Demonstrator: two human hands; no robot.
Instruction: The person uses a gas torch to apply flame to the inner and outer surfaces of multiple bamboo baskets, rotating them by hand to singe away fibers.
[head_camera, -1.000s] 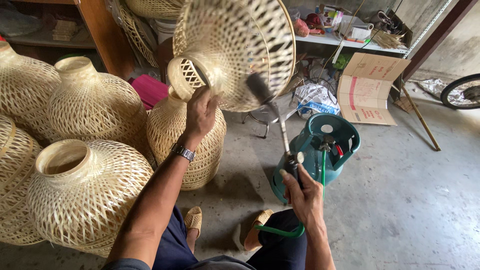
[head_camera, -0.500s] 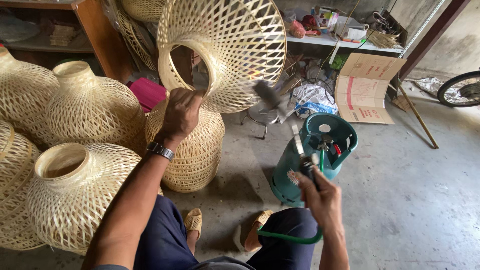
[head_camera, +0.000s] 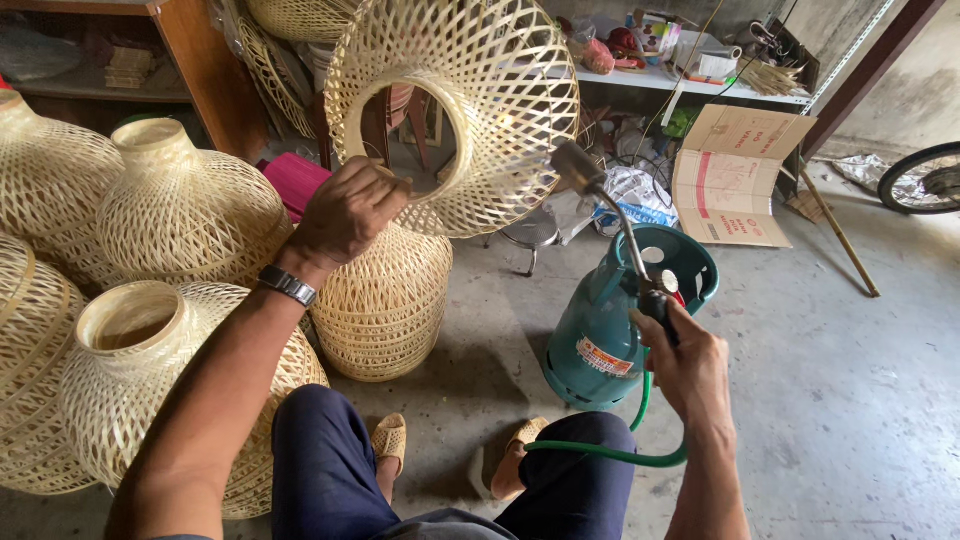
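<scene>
Left hand (head_camera: 345, 215) lifts woven lampshade (head_camera: 460, 105); finished shades (head_camera: 380, 300) crowd beneath it.

Grey concrete floor (head_camera: 850, 400), woven bamboo lampshades (head_camera: 385, 300) at left, teal gas cylinder (head_camera: 610, 330), flattened cardboard box (head_camera: 740, 175)

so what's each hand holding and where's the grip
Left hand grips the woven bamboo shade by the rim of its opening; right hand holds the gas torch at its handle.

Woven bamboo shade (head_camera: 470, 95) raised, tilted — torch (head_camera: 620, 235) beside.
</scene>
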